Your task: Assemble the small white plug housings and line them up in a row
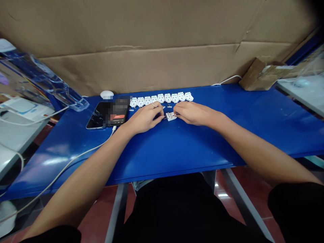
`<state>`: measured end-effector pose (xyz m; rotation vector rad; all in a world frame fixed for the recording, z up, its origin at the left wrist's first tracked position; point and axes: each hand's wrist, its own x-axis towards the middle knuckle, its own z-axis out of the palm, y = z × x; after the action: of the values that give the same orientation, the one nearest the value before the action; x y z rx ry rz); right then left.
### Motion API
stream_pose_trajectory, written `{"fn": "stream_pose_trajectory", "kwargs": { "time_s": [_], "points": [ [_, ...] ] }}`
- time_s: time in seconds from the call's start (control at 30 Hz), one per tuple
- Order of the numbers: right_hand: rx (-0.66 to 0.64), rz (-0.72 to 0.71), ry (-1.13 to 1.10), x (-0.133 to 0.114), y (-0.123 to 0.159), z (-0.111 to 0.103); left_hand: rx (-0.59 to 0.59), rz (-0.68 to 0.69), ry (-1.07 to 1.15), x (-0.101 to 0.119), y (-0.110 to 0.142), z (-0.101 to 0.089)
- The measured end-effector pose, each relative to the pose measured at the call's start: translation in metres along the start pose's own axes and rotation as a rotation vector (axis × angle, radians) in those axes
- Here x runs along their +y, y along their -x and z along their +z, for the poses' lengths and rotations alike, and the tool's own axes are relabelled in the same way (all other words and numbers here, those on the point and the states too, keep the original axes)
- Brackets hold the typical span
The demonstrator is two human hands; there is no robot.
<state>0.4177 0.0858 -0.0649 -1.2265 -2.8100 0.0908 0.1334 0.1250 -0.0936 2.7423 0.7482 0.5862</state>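
Observation:
My left hand (145,118) and my right hand (193,113) rest on the blue table (177,148), fingers curled toward each other. Between their fingertips lies a small white plastic part (170,116) with coloured bits inside; both hands pinch at it. A ring shows on my left hand. Just behind the hands runs a row of several similar white parts (162,98). A few tiny metal pieces (169,106) lie between the row and my hands.
A phone (107,114) with a white cable (76,158) lies left of my hands, a white round object (106,94) behind it. A clear plastic tray (48,81) stands at left, a cardboard box (263,76) at right, a cardboard wall behind.

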Motion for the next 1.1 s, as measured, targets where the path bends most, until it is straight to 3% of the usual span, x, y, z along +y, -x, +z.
{"fn": "stream_pose_trajectory", "kwargs": {
  "time_s": [0.63,1.1],
  "points": [
    [0.002,-0.070,0.104,0.0018,0.0011,-0.0001,-0.022,-0.027,-0.012,0.0004,-0.0009,-0.0010],
    [0.090,-0.109,-0.059,0.0073,0.0002,0.0024,-0.024,-0.029,-0.032,-0.0023,0.0006,0.0006]
  ]
}}
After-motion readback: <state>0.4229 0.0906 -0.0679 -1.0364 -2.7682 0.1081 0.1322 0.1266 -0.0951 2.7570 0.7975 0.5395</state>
